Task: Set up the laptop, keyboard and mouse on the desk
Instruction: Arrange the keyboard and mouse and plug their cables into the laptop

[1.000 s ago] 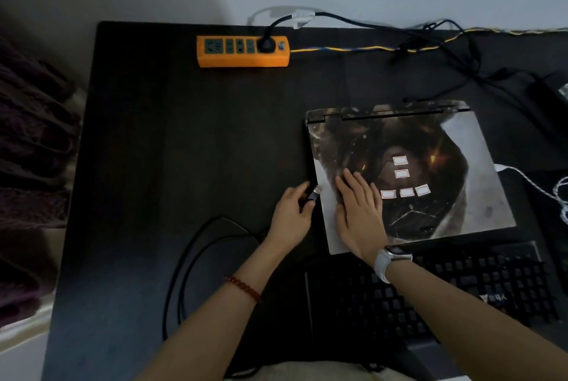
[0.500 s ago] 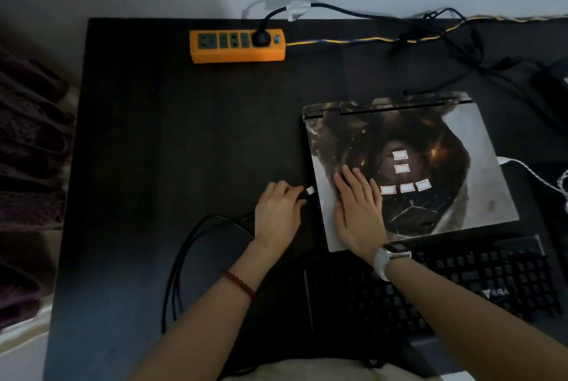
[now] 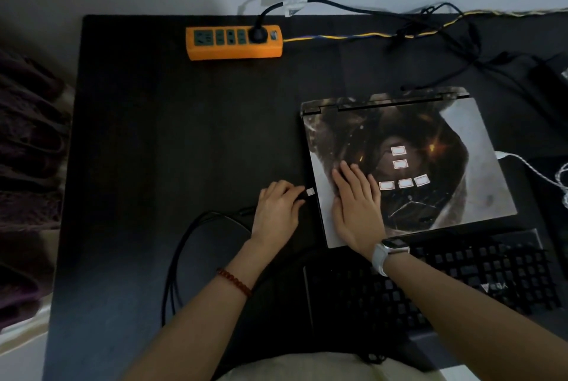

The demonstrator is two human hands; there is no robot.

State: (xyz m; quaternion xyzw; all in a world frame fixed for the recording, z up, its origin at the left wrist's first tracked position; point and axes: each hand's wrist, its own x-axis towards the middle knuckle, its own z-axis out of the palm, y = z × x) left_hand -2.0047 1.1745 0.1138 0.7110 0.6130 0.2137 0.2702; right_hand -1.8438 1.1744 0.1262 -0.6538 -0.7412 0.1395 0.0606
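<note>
On a dark desk (image 3: 147,141) against a pale wall, the closed laptop (image 3: 408,162) lies right of centre, the keyboard (image 3: 461,276) just before it. The right hand (image 3: 356,202) presses flat on the lid, likely steadying it, while the left hand (image 3: 276,211) pinches a cable plug (image 3: 309,192) at its left edge. Half a second ago the plug sat slightly farther out.

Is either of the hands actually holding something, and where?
The left hand pinches a black cable at its plug end, beside the closed laptop. The right hand lies flat on the lid.

No legible text on keyboard (image 3: 461,282) (faint logo, unreadable) or laptop (image 3: 430,165) stickers.
</note>
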